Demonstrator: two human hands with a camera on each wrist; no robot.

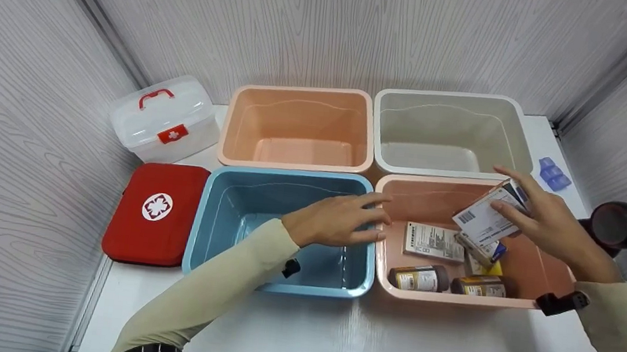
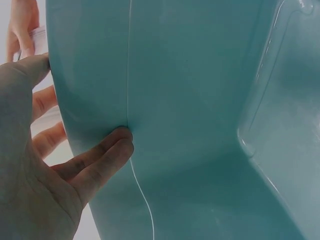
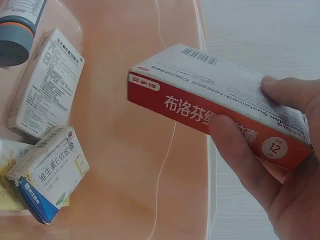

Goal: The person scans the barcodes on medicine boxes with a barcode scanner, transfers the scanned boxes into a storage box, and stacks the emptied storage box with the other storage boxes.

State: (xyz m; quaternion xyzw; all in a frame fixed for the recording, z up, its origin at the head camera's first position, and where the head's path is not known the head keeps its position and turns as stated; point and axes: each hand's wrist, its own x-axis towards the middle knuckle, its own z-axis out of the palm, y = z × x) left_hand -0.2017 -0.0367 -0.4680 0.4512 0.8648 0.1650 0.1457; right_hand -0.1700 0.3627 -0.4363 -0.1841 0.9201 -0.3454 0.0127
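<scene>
My right hand point(image 1: 547, 224) pinches a red-and-white medicine box point(image 3: 215, 105), labelled as ibuprofen sustained-release capsules, between thumb and fingers. It holds the box tilted above the right front pink bin point(image 1: 548, 270). In that bin lie a white medicine box point(image 1: 433, 242), a vitamin E soft capsule box point(image 3: 52, 167), a yellow packet point(image 3: 11, 187) and two brown bottles point(image 1: 419, 278) on their sides. My left hand point(image 1: 341, 220) is at the right rim of the blue bin point(image 1: 278, 286), its fingers extended toward the pink bin. In the left wrist view, two fingertips overlap the blue inner wall.
Behind stand an orange bin point(image 1: 302, 116) and a grey bin point(image 1: 441, 125). A clear first-aid box point(image 1: 168, 117) and a red first-aid case point(image 1: 155, 212) are at left. At right are a purple pill organizer point(image 1: 554, 174) and a black round device point(image 1: 623, 226).
</scene>
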